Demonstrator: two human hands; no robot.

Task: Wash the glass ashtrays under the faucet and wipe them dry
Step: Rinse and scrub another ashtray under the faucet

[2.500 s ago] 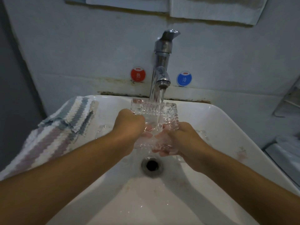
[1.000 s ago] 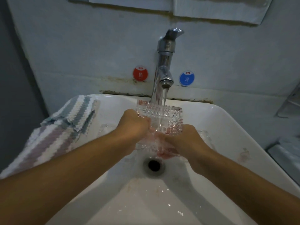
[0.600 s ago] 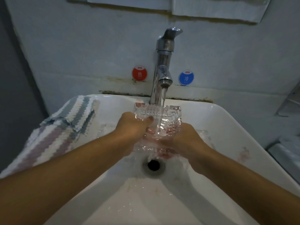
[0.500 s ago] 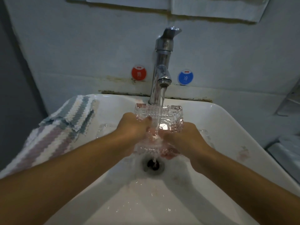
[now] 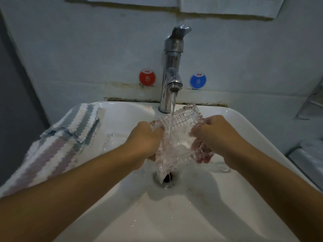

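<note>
White basin (image 5: 244,123), wall-mounted, serves as reference point. At its back rim, centre: chrome faucet (image 5: 172,67), lever on top, water stream (image 5: 172,110) running from the spout. Directly under the spout, above the basin's middle: one glass ashtray (image 5: 181,126), clear, ribbed and cut-patterned, tilted with its far right corner raised; the stream strikes its left half and water sheets off its lower edge. Left hand (image 5: 144,138) clasps the ashtray's left side, fingers curled round the edge. Right hand (image 5: 215,133) grasps its right side, fingertips showing through the glass beneath. Below the ashtray, in the basin's floor: round drain (image 5: 166,178), partly screened by the falling water. On the basin's left inner slope: a second clear glass piece (image 5: 113,140), outline faint, type not determinable. Draped over the basin's left rim: striped towel (image 5: 57,145), white, grey and mauve bands. On the wall behind the basin, left of the faucet: red round sticker (image 5: 147,78); right of it: blue round sticker (image 5: 198,80). Both forearms cross the basin's near half and hide part of it.
</note>
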